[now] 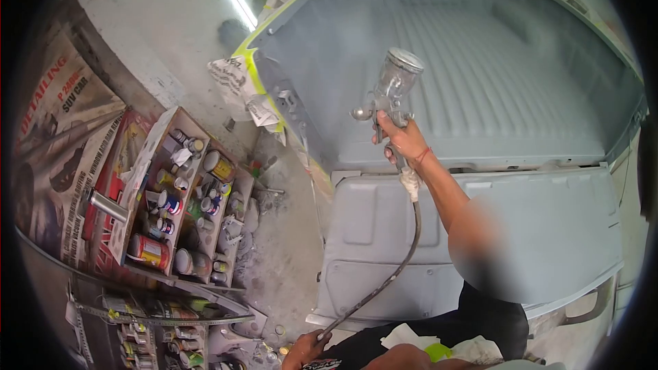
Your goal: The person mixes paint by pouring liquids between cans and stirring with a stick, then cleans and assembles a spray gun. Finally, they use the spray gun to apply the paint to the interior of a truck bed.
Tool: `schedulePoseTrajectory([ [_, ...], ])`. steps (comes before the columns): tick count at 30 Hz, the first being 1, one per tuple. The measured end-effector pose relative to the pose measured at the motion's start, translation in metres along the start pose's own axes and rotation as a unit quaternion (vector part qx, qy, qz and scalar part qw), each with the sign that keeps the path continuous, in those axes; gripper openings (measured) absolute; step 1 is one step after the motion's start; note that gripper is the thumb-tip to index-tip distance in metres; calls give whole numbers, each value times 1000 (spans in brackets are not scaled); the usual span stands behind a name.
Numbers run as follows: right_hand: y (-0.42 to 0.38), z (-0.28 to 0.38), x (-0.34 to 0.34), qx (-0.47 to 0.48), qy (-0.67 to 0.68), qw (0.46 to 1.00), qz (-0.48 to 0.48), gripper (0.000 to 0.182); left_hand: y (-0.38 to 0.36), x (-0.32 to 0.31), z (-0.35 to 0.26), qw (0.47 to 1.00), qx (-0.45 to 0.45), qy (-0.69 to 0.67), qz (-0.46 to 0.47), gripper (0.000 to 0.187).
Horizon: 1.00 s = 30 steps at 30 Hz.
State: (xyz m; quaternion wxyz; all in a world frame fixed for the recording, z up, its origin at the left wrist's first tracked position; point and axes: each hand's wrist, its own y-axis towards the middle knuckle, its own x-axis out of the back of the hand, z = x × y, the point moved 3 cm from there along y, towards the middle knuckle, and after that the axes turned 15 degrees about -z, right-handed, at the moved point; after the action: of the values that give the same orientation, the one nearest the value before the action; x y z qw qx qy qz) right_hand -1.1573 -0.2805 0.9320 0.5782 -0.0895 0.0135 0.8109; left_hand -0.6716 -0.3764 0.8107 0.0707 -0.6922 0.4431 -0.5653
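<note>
My right hand (403, 138) is wrapped round the grip of a metal spray gun (384, 104), raised in front of the truck bed (466, 75). On top of the gun sits a silver paint cup (399, 72), slightly tilted. From the taped base of the grip, an air hose (404, 260) curves down and to the left. Low in the view, my left hand (306, 351) is closed on that hose. The ribbed bed and its lowered tailgate (384, 223) have a dull grey coat. A light haze hangs near the gun.
Newspaper (240, 85) and yellow-green tape mask the bed's edge. To the left, a wooden shelf (179, 192) holds several paint cans, with another rack (157, 322) below it. A printed banner (68, 144) hangs at far left. Dusty concrete floor (288, 212) lies between shelf and truck.
</note>
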Motion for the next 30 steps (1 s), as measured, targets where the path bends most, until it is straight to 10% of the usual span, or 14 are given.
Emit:
schedulePoseTrajectory([
  [15, -55, -118, 76, -76, -77, 977, -182, 52, 66, -34, 87, 990, -91, 64, 88, 41],
  [30, -442, -105, 120, 18, 9, 867, -497, 33, 176, -101, 269, 896, -404, 138, 120, 36],
])
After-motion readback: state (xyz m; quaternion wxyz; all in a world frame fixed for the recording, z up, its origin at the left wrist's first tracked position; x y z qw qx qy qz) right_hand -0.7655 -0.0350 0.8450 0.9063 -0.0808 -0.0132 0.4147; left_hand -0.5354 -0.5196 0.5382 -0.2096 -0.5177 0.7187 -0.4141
